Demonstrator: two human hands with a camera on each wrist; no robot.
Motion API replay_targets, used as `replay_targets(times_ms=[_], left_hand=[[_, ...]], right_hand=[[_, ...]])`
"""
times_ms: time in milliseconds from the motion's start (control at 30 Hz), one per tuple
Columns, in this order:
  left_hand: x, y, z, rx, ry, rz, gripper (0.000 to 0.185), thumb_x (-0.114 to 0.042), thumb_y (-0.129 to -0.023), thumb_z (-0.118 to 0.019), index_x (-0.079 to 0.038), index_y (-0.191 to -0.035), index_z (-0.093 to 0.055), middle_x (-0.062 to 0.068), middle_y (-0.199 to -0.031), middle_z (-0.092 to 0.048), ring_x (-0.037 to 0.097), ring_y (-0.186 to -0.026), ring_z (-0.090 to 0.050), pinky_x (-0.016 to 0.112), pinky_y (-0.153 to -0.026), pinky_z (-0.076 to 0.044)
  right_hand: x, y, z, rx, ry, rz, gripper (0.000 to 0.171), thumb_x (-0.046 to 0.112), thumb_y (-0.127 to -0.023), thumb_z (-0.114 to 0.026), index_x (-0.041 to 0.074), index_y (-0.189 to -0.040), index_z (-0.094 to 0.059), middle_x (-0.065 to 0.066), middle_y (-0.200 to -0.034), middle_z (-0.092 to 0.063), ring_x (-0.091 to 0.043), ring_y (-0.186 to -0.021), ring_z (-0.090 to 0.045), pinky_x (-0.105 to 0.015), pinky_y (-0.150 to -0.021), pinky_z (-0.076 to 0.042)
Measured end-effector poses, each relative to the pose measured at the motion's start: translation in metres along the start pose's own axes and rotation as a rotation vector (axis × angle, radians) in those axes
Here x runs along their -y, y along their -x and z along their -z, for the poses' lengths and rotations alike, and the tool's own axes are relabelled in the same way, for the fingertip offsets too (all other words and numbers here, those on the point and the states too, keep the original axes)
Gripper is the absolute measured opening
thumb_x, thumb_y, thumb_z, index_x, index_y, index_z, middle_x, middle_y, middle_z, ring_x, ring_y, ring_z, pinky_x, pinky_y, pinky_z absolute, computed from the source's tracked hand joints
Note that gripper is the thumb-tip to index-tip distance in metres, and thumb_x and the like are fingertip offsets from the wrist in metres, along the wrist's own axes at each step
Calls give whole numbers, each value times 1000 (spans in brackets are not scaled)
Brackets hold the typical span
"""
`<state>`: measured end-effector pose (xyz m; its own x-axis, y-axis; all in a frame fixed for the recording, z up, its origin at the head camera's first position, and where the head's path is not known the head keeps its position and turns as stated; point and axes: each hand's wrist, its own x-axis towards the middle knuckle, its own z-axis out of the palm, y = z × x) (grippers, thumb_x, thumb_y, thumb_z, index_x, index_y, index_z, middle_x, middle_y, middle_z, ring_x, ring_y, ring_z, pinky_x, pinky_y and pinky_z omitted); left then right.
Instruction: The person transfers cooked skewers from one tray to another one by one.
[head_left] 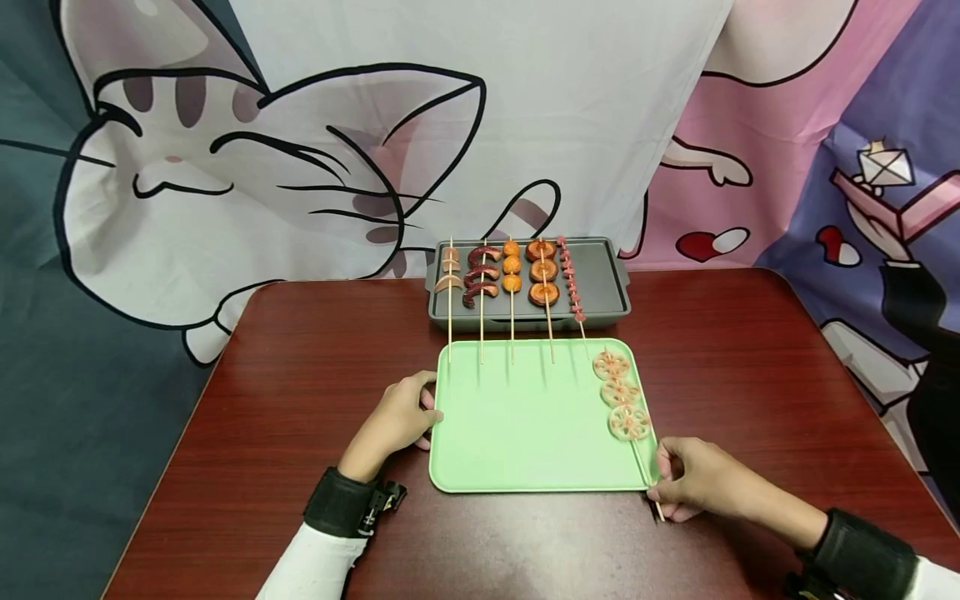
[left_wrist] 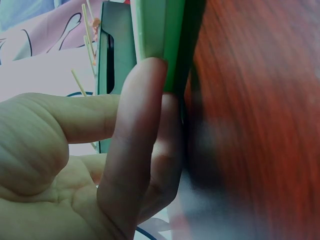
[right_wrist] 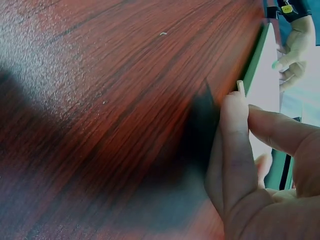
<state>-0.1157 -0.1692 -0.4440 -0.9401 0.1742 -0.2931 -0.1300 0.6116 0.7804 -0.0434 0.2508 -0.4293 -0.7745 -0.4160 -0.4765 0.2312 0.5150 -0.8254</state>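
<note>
Pinched at its near tip by the right hand [head_left: 693,483], the lotus-root skewer [head_left: 622,400] lies along the right edge of the green tray [head_left: 525,450]. Left hand [head_left: 397,421] fingers press the tray's left rim, clasping nothing. Such a slight grip could let the slices tip the stick onto the desk [head_left: 300,375]; the grill pan [head_left: 600,275] sits beyond.

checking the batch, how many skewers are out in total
6: five lie across the grill pan, sticks pointing toward the tray; one lotus root skewer lies on the tray's right side, its stick end pinched by the right hand.
</note>
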Motion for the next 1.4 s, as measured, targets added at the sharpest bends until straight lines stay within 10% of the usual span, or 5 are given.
replay_targets(times_ms=[700,1400], left_hand=[[0,0,1,-2,9,-3,61,8,-90,-70,3,-148,-49,15,-93,-56,20,-60,-61,33,-48,-62],[2,0,-1,-16,19,-15,62,8,-88,-71,4,-147,-50,14,-91,-56,20,-59,-60,33,-47,-62]], right_hand=[[9,-7,16,-74,216,81,24,19,-91,-79,5,-88,-59,-3,-72,-63,-16,-62,-64,-29,-50,-60],[43,-55,50,-193,48,197,39,16,-101,-67,-11,-128,-60,-20,-111,-68,-14,-95,-69,-33,-82,-66]])
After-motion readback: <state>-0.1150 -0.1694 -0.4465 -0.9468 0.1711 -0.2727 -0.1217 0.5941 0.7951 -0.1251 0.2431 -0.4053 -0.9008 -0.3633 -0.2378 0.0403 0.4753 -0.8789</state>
